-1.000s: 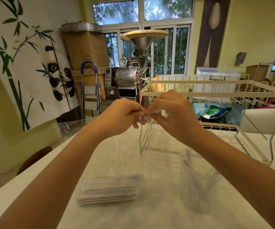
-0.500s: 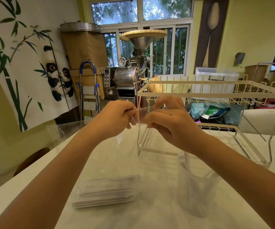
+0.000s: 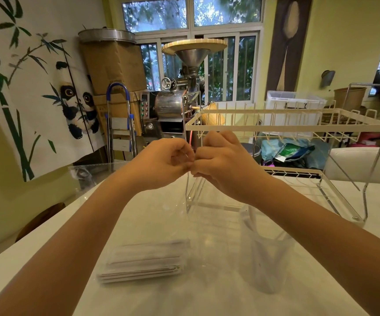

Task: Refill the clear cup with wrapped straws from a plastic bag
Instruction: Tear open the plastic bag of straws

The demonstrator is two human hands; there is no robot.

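Observation:
A clear plastic bag [image 3: 161, 215] hangs from my two hands down to the white table [image 3: 207, 297]. Its lower end lies flat and holds a bundle of white wrapped straws [image 3: 143, 263]. My left hand [image 3: 168, 163] and my right hand [image 3: 223, 160] are both shut on the bag's top edge, knuckles touching, raised above the table's middle. The clear cup [image 3: 266, 256] stands upright on the table just below my right forearm, to the right of the straws. What it holds is hard to make out.
A white wire dish rack [image 3: 287, 128] on a clear base stands right behind my hands and reaches to the right. The table's left edge [image 3: 47, 226] runs diagonally. A clear sheet [image 3: 88, 172] lies at the far left corner. A metal roaster [image 3: 173, 106] stands beyond the table.
My hands have drawn closer together and curled into fists that touch at the bag's top edge. The bag, straws and cup stay where they were.

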